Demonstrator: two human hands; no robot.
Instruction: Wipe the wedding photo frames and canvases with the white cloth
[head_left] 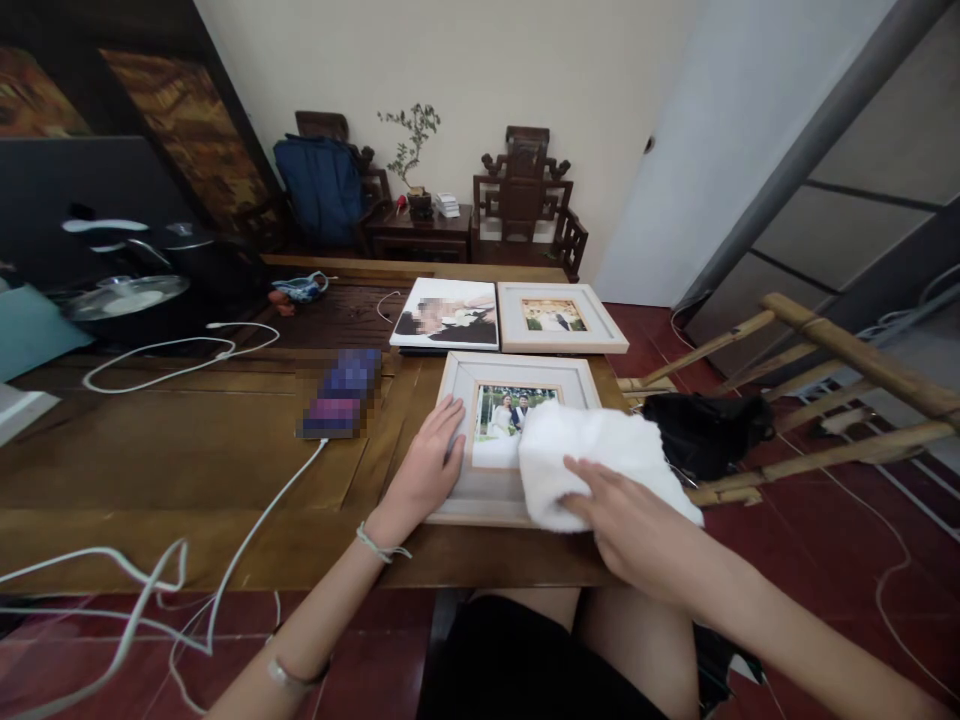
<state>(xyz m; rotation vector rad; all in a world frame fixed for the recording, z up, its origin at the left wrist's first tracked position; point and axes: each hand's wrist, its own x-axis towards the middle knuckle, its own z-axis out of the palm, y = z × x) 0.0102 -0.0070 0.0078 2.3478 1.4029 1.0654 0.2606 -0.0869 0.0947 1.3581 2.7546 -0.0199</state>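
Note:
A pale wooden picture frame [491,375] lies flat on the brown wooden table [187,470] in front of me. My left hand [427,465] rests flat on the frame's left border, fingers together. My right hand [626,520] presses a white cloth [592,445] onto the frame's right half, covering part of the photo. Behind it lie a second framed photo [559,317] and a frameless photo print [448,313], side by side.
A phone [341,392] with a white charging cable [255,530] lies left of the frame. Pots [127,290] stand far left. More white cables [172,350] cross the table. A bamboo chair [825,400] with a black bag [705,430] stands on the right. Wooden chairs and a plant line the back wall.

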